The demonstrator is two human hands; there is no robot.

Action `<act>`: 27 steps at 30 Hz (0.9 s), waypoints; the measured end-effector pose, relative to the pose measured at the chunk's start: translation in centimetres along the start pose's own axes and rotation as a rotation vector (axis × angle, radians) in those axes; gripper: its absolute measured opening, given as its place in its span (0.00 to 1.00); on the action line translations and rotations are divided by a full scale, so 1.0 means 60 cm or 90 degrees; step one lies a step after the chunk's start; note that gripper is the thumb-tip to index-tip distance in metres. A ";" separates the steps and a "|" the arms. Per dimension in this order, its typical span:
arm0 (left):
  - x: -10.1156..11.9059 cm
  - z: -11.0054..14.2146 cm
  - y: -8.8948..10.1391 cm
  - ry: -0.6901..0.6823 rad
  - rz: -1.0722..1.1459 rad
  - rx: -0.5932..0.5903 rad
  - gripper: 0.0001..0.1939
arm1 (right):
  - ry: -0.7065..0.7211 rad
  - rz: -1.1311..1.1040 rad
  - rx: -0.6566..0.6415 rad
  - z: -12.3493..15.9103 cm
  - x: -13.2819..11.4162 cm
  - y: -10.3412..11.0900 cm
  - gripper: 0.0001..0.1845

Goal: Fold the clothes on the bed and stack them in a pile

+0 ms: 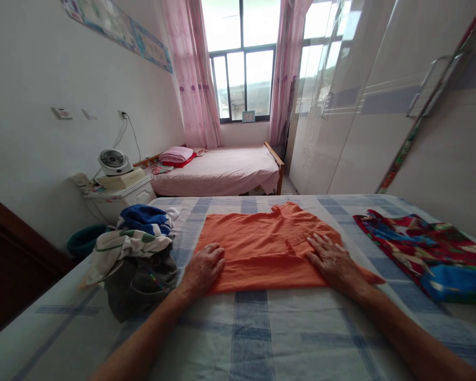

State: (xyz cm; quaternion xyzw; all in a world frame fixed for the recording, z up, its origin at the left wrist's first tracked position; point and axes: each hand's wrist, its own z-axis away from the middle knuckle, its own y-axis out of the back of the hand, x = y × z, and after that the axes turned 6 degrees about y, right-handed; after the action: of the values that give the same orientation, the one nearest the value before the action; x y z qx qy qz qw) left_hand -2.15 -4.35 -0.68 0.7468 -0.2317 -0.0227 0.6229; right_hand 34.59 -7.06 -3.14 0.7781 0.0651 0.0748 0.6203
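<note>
Orange garment (257, 241) lies flat mid-bed, on the blue-and-white checked sheet (252, 338). Left hand (203, 270) palm down on its left edge, right hand (333, 262) palm down on its right half; grip relaxed on both, fingers extended, nothing pinched. Left side: crumpled clothes pile (140, 280) (blue, white, dark grey). Right side: red-and-blue patterned cloth (432, 243). Containers: dark green tub (83, 241) beside the bed, contents can't be made out; flat pale box (121, 179) under fan (114, 161), on white cabinet (122, 200); white wardrobe (341, 132), insides out of sight. Wall poster (153, 47) and small framed card (248, 116) by window: markings too small to read.
</note>
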 end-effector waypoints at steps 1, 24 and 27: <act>0.006 -0.010 0.006 -0.008 -0.023 -0.006 0.16 | 0.000 -0.004 0.005 0.000 -0.002 0.001 0.29; -0.111 -0.259 0.002 0.133 -0.220 -0.024 0.15 | -0.002 -0.025 0.025 -0.002 0.000 -0.001 0.29; -0.116 -0.260 0.005 0.161 -0.235 0.002 0.15 | -0.004 -0.027 0.030 -0.003 0.000 -0.002 0.28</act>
State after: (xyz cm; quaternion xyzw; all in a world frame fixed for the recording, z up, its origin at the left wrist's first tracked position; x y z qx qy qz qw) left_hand -3.44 12.57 1.28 0.7745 -0.0110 -0.0421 0.6311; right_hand 34.58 -6.87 -3.22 0.7910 0.0812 0.0573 0.6037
